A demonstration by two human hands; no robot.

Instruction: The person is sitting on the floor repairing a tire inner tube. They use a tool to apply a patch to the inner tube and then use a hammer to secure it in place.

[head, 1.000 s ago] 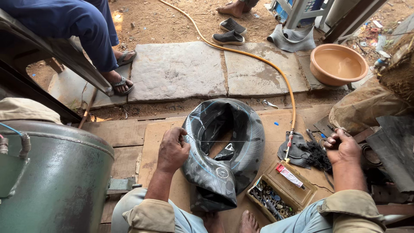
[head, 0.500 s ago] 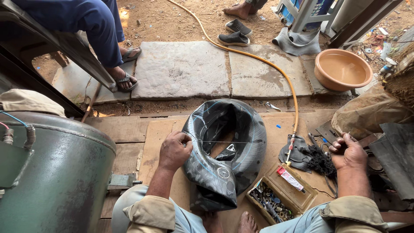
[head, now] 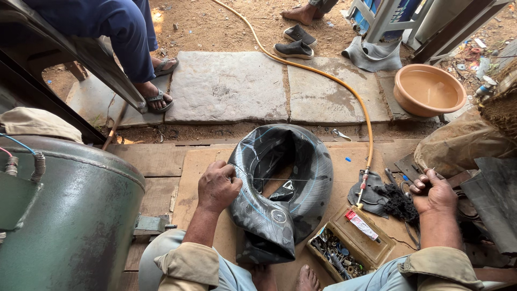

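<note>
Tube: the black inner tube (head: 285, 188) lies folded and slack on the wooden floor (head: 161, 161) in front of your knees, partly flattened; you cannot tell from here whether any patch is on it.
Left hand: your left hand (head: 218, 187) rests on the tube's left rim, fingers curled over the rubber and gripping it.
Right hand: your right hand (head: 433, 191) is well apart from the tube, among the black scraps (head: 398, 202) to the right; fingers half bent, and you cannot tell whether they have hold of anything.
Done so far: by the look of it, the tube is out and laid open for work; the repair itself seems not yet begun.
Left to do: judging from the box (head: 350, 245) of small parts and the red-and-white tube of glue (head: 362, 224) lying untouched, most of it.
Edges: the green tank (head: 70, 226) crowds your left elbow; the yellow hose (head: 334, 81) ends just right of the tube.
Open room: bare floor beyond the tube, up to the stone slabs (head: 226, 86).
</note>
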